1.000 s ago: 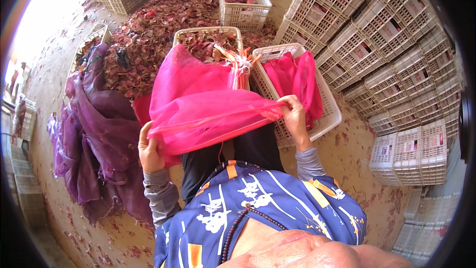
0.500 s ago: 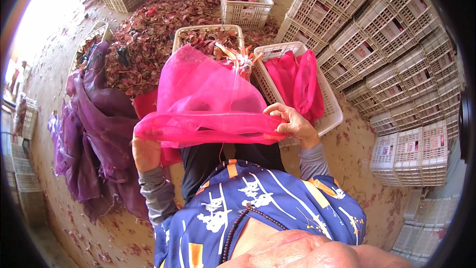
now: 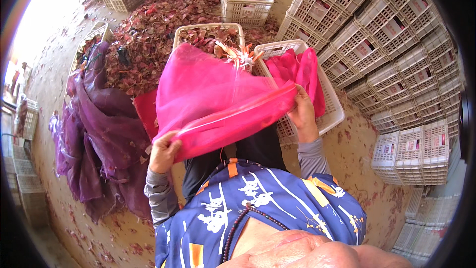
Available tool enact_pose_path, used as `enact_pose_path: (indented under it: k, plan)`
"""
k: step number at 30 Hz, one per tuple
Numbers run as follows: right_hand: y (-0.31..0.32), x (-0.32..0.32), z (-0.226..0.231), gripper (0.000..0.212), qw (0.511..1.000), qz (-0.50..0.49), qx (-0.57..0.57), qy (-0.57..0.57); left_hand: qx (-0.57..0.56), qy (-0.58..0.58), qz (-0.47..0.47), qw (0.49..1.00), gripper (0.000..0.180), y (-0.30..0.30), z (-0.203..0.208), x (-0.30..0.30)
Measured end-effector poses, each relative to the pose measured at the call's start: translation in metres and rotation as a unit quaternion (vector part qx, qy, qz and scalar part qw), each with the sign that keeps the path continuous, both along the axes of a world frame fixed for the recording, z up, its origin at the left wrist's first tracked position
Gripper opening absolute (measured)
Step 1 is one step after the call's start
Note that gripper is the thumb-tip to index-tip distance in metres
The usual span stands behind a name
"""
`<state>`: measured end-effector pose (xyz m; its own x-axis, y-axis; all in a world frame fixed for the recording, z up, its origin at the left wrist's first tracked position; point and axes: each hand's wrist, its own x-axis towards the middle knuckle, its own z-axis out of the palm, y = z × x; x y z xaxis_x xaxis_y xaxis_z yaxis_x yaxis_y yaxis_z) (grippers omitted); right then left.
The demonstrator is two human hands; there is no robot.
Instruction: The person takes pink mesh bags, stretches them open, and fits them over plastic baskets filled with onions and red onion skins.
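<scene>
A bright pink mesh bag is stretched between my two hands above my lap, its folded edge slanting up to the right. My left hand is closed on the lower left end of that edge. At the upper right end, my right hand pinches the fold. More pink mesh bags lie in a white plastic crate just beyond my right hand. Behind the held bag stands another crate with dry reddish skins and a bunch of white and orange ties.
Purple netting drapes over a crate on the left. A heap of dry onion-like skins covers the floor ahead. One crate with round reddish produce stands farther back. Tall stacks of slatted crates line the right side.
My right hand has risen and my left hand has dropped and come inward. The bag's folded edge has gone from nearly level to slanting up toward the right.
</scene>
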<state>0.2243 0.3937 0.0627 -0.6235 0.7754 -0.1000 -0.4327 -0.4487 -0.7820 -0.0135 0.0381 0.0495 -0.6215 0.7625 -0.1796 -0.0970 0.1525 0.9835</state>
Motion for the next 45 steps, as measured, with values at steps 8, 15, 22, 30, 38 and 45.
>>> enact_pose_path:
  k: [8, 15, 22, 30, 38, 45]
  plan:
    - [-0.023, 0.005, 0.041, 0.030, 0.943, 0.298, 0.073, -0.131, 0.484, -0.380, 0.075, 0.784, 0.045, -0.024, -0.013, -0.028]
    - [-0.036, 0.000, 0.035, 0.023, 0.793, 0.365, 0.375, -0.311, 0.602, -0.449, 0.013, 0.660, 0.030, -0.007, -0.001, -0.045]
    - [-0.020, 0.006, 0.024, 0.007, 0.884, 0.165, 0.372, -0.229, 0.248, 0.080, 0.262, 0.929, 0.012, 0.012, -0.006, -0.043]
    - [-0.012, -0.008, 0.022, 0.011, 0.802, 0.014, 0.544, -0.244, 0.314, -0.215, 0.289, 0.878, 0.023, 0.013, -0.012, -0.038]
    - [0.034, 0.004, 0.040, 0.024, 0.968, 0.248, -0.050, -0.003, 0.300, -0.271, -0.134, 0.905, 0.019, -0.008, 0.006, -0.020]
    - [-0.023, 0.001, 0.054, 0.046, 0.930, 0.277, 0.208, -0.124, 0.291, -0.062, 0.185, 0.937, 0.029, -0.006, -0.005, -0.044]
